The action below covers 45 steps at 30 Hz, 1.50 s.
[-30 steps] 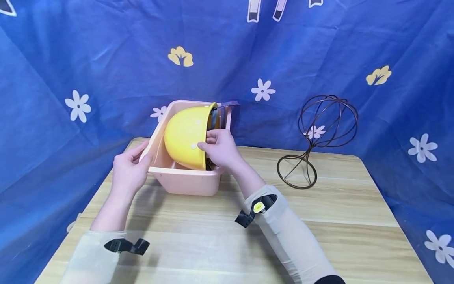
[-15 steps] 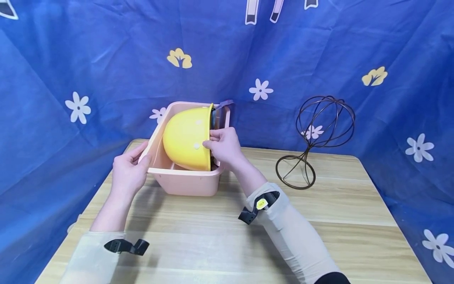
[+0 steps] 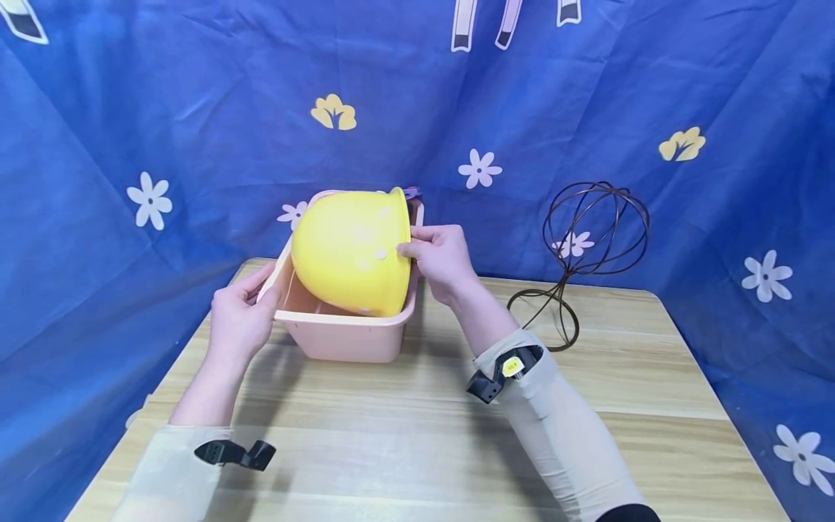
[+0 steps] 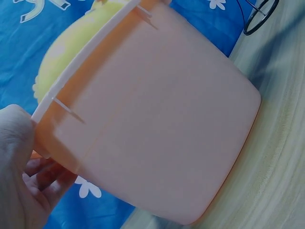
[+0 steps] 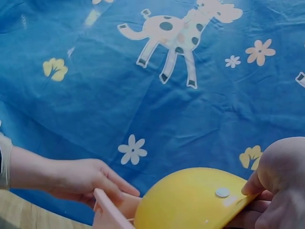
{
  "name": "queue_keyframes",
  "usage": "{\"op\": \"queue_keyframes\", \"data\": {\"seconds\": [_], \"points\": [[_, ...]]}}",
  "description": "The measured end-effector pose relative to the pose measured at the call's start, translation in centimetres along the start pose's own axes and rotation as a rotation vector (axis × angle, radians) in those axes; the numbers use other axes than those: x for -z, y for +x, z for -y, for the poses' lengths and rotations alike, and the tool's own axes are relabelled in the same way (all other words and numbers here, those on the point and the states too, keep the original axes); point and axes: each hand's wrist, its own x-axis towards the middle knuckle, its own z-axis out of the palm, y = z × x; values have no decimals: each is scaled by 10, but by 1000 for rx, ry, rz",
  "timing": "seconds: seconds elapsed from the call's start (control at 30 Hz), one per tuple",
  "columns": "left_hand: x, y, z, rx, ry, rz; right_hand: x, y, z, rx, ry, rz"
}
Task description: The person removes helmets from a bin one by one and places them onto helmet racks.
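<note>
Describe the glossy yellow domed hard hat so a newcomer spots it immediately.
On the pale wood-grain table, the left hand grips the rim of an open pink plastic bin. The yellow hard hat is tipped sideways at the bin's mouth, its edge pinched by the right hand. Its solid rounded shell sets it apart from the boxy bin and dark wire stand.

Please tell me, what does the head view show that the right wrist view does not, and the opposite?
Only the head view: the dark wire stand and the right sleeve.

Only the right wrist view: the spotted animal's body.

Both: the left hand holding the pink bin, the right hand holding the yellow helmet, part of the wooden table, and the blue curtain.
</note>
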Motion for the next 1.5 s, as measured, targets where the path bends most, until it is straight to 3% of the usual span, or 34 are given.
{"op": "queue_keyframes", "data": {"seconds": [0.67, 1.0, 1.33, 1.5], "points": [[0, 6, 8, 2, -11, 11, 18, -3, 32, 43, 213, -70], [4, 10, 12, 7, -13, 29, 25, -14, 52, 76, 339, -106], [3, 11, 12, -4, -10, 26, 53, -33, 77, 167, 473, -99], [5, 8, 11, -1, 3, 17, 67, -41, 90, 214, 477, -107]]}}
